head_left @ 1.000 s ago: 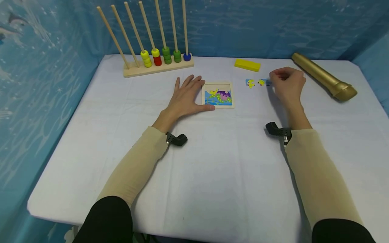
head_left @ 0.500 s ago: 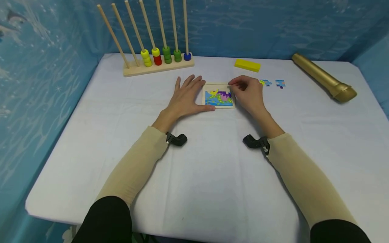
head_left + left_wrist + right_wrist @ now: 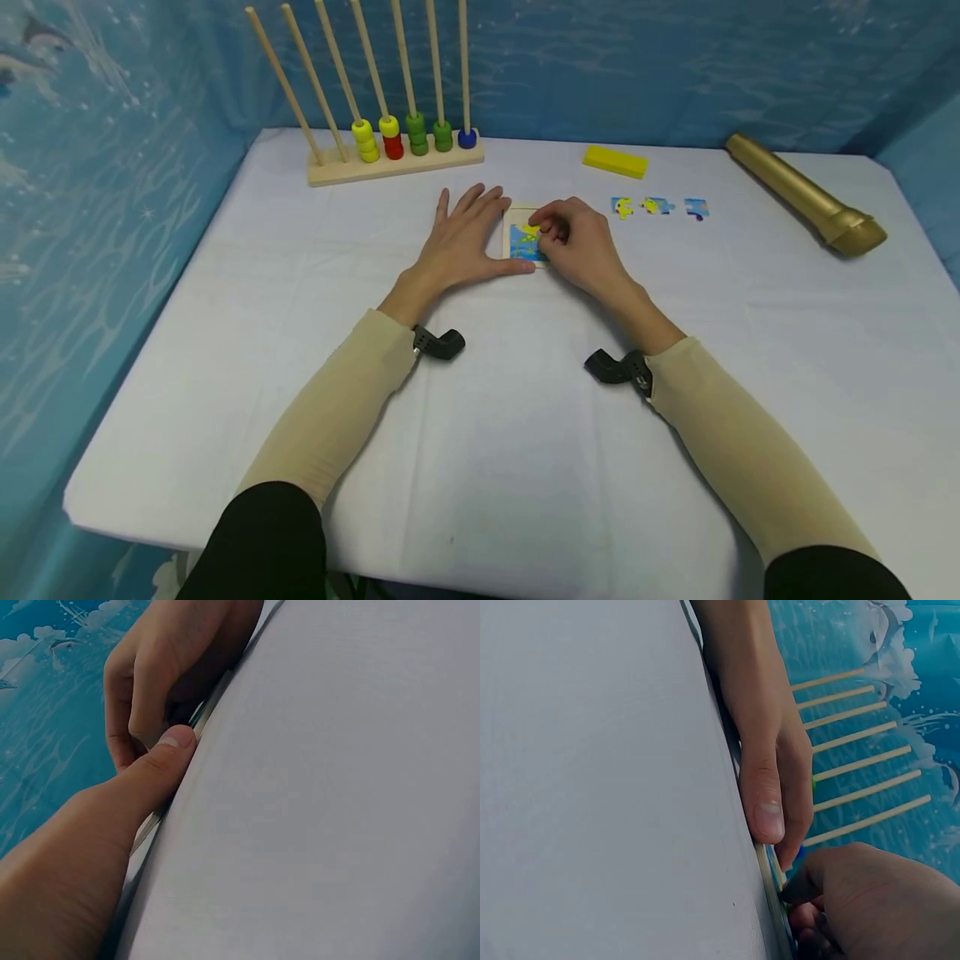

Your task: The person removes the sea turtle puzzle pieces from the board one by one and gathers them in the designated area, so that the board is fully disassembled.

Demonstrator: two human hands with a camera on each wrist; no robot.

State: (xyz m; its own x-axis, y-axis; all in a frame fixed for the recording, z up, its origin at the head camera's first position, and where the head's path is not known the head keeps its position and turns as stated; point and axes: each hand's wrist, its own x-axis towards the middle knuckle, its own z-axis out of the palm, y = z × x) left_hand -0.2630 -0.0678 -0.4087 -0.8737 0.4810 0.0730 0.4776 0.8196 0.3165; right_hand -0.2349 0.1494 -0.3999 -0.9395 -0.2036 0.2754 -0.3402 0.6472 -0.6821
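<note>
In the head view my left hand [image 3: 465, 237] lies spread at the left side of a small wooden tray puzzle [image 3: 506, 244]. Its thumb rests along the tray's near edge and its fingertips lie by the far left corner. My right hand [image 3: 581, 246] is over the tray's right half, fingers bent and tips down at the picture, covering that part. I cannot tell whether a piece is between its fingertips. In the right wrist view the thumb and fingers of the right hand [image 3: 877, 900] meet right at the tray's edge [image 3: 769, 881], just past the left thumb.
Three loose jigsaw pieces, a yellow-and-blue one [image 3: 622, 207], a middle one [image 3: 660, 206] and a blue one [image 3: 697, 208], lie in a row right of the tray. Behind are a yellow block [image 3: 615, 162], a gold microphone-shaped object [image 3: 806, 196] and a bead-peg abacus [image 3: 393, 167].
My right hand has moved left from the loose pieces to the tray's far right corner, then further over the picture. The left hand has stayed at the tray.
</note>
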